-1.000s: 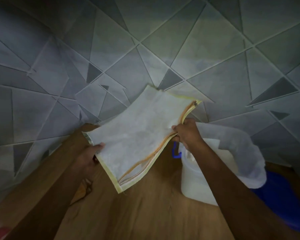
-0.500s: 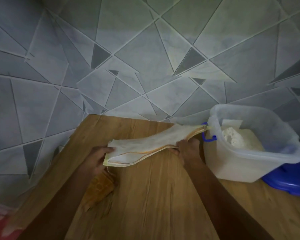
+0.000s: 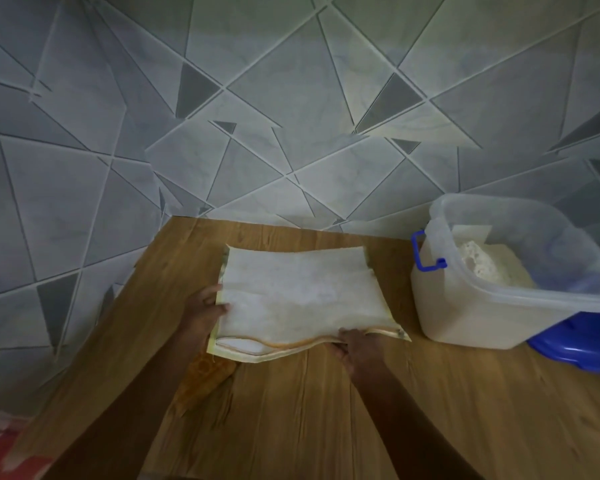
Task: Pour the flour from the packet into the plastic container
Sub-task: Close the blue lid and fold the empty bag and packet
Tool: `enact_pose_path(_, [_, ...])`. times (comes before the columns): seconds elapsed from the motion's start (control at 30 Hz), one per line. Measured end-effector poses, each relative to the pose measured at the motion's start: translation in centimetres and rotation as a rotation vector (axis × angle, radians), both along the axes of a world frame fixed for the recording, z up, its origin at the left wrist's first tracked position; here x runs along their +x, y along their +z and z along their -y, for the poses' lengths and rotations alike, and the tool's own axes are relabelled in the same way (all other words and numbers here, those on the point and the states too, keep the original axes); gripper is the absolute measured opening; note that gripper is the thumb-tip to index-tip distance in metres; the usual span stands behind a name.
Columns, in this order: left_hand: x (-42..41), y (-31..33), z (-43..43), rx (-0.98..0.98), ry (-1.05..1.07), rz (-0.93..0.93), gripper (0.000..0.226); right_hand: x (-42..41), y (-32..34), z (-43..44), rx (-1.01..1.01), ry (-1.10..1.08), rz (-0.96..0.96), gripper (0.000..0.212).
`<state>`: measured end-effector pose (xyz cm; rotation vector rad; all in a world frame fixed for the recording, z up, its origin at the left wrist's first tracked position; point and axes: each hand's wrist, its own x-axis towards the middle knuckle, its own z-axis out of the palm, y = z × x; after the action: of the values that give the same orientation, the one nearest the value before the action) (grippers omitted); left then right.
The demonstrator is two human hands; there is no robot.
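Note:
The flat, whitish flour packet (image 3: 298, 299) lies almost level just above the wooden table (image 3: 326, 410), its open yellow-and-orange edge toward me. My left hand (image 3: 205, 308) grips its left edge. My right hand (image 3: 359, 346) pinches the near right corner. To the right stands the translucent plastic container (image 3: 471, 317) with a blue latch, holding white flour (image 3: 482, 261) inside. The packet is apart from the container.
A blue lid (image 3: 582, 344) lies beside the container at the right edge. A small brown patterned piece (image 3: 201, 375) rests on the table under my left forearm. A grey tiled wall (image 3: 291, 116) rises behind the table, and the table's left edge runs diagonally.
The packet came away from over the container, swung left and down, and now lies flat near the table. Both hands kept their grip.

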<state>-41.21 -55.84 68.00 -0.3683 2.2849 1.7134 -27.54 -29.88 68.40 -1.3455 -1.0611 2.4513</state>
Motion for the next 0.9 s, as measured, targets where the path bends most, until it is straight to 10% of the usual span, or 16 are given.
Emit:
enact_pose_path(0.43, [2.9,-2.4,-1.2,-0.562,-0.042,-0.268,0.038,4.1,-3.2,1.5,0.023,0.383,0.228,0.026])
enact_pose_path(0.9, [12.1,-0.1,-11.0,-0.045,0.005,-0.501,0.024,6.3,0.7,-2.6,0.585,0.343,-0.045,0.009])
